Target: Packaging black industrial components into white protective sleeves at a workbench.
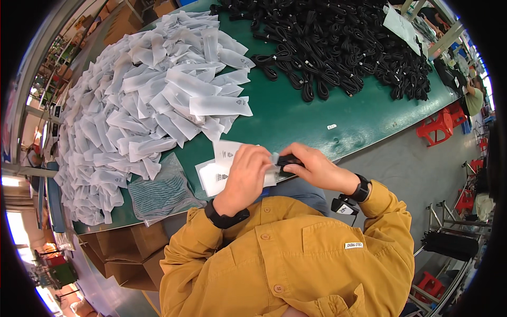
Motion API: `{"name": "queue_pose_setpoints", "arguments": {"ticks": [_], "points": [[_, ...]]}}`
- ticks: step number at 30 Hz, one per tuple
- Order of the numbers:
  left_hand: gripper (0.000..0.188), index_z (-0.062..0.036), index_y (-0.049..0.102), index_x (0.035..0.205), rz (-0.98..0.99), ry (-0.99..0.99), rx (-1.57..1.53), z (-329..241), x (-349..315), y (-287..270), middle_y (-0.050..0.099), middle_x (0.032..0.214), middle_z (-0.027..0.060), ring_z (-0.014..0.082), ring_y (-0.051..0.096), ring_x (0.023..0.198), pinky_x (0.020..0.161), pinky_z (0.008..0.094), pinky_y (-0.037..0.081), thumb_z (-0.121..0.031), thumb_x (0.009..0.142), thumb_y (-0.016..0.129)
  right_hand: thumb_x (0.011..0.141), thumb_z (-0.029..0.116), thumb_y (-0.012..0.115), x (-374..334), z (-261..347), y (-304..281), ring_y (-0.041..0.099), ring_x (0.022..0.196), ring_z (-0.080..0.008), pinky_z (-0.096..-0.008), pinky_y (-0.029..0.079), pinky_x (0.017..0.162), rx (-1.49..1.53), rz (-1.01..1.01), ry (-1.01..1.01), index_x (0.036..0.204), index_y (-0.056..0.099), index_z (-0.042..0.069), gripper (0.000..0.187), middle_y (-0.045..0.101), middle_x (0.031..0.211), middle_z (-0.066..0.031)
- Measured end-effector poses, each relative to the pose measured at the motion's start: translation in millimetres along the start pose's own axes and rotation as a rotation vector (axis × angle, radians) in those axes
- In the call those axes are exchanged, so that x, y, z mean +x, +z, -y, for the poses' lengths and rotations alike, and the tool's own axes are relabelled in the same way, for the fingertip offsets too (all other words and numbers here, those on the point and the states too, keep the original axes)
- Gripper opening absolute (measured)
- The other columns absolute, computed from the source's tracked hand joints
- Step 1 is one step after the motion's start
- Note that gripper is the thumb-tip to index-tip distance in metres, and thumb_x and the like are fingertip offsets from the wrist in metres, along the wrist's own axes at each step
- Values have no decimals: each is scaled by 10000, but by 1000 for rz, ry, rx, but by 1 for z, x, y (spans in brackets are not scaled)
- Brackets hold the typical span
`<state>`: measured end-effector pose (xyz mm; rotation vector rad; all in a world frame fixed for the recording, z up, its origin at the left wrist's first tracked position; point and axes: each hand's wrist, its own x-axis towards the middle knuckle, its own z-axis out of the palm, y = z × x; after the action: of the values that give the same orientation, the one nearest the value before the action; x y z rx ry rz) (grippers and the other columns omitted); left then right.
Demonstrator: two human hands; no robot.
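My left hand [244, 180] is closed in a pinch at the front edge of the green table. Its fingertips hold the edge of a small whitish translucent bag [274, 159]. My right hand [320, 168] closes around a coiled black cable [288, 160], whose end meets the bag's edge between both hands. How far the cable sits inside the bag is hidden by my fingers. Beneath my left hand lie flat white printed bags [211, 178], partly covered by it.
A large heap of filled white bags [153, 90] covers the table's left side. Bundled black cables [327, 47] are piled at the back right. A clear bag of green-striped material [161, 191] lies front left, above cardboard boxes [124, 245]. Red stools [435, 129] stand right.
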<state>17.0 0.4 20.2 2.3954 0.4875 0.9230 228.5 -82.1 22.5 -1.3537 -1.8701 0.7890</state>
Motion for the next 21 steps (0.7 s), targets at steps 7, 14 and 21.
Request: {"name": "queue_pose_setpoints", "arguments": {"ticks": [7,14,21], "points": [[93,-1,573,963,-18,-476,-574,12,20,-25,633,1072,73,175,591,969,848,345,490,-61,925,633,863,15,702,26,15,-4,587,839,-160,-295,503,713,107,-194,-212,1196,589,45,353,510,1176,-115],[211,-15,619,1148,-307,-611,-1022,51,44,-65,657,1069,42,126,628,936,830,290,515,-152,995,572,858,-14,680,55,18,-14,587,806,-156,-286,512,717,88,-290,-259,1232,609,60,388,524,1174,-116],[236,-32,625,1128,-418,-283,51,41,51,-92,647,1033,59,159,607,863,811,314,501,-181,946,622,884,135,688,60,-89,-73,627,787,-367,-413,538,673,-748,-400,209,1156,593,50,300,581,1034,-181]]}}
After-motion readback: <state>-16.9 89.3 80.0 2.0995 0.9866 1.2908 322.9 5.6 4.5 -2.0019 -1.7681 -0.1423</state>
